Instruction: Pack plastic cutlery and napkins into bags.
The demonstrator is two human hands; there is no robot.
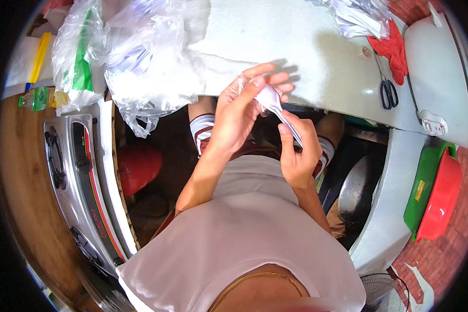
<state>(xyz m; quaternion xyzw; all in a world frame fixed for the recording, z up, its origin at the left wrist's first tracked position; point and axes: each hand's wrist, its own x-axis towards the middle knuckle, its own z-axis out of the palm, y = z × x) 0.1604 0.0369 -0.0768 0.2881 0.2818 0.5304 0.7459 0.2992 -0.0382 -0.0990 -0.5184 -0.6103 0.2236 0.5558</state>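
Note:
White plastic spoons or similar cutlery (pixel 271 98) lie together between my hands in front of the table edge, their rounded ends up and to the left. My left hand (pixel 240 105) holds a small clear plastic wrapper (pixel 238 86) around those rounded ends, thumb over them and fingers spread behind. With thumb and index finger, my right hand (pixel 301 150) pinches the handles lower down. How many pieces there are, I cannot tell. Large clear plastic bags (pixel 152 70) with white cutlery inside rest on the table (pixel 253 43) at the left. Another bag of white cutlery (pixel 358 17) lies at the top right.
Scissors (pixel 389 93) and a red cloth (pixel 392 54) lie on the table's right side, near a white appliance (pixel 436 74). A two-burner gas stove (pixel 82 163) stands at left. Green (pixel 421 187) and red basins (pixel 442 199) are at right, with a fan (pixel 382 292) below.

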